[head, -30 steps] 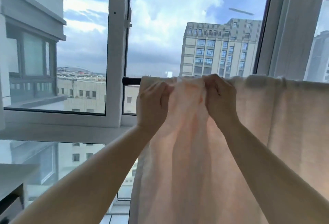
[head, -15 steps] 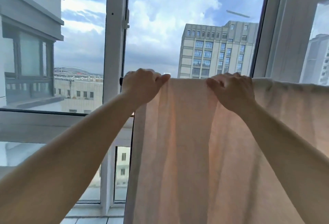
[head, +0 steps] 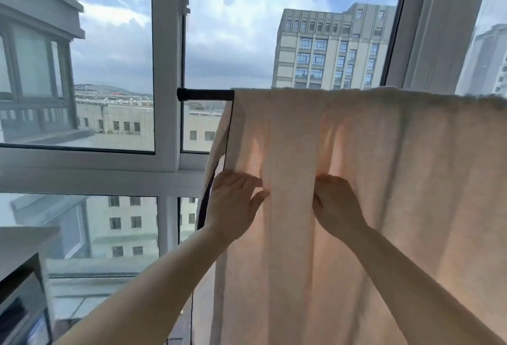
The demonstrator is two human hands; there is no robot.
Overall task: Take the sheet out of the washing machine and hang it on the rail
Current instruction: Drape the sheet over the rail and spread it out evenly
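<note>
Single head-worn wide-angle view, facing forward and level toward window [head: 167, 70]. Close to hanging sheet [head: 384, 180] filling right half; rail [head: 205, 94] mid-height, far buildings beyond glass. Forearms enter from bottom edge.

A pale sheet [head: 356, 180] hangs draped over a black rail [head: 204, 94] in front of a window frame [head: 166, 70], filling the view from 12 to 5 o'clock. Near centre, the left hand [head: 233, 207] lies flat and open-fingered on the cloth at 9 o'clock of a vertical fold, while the right hand [head: 336, 204] pinches the fabric at 3 o'clock of it.
</note>
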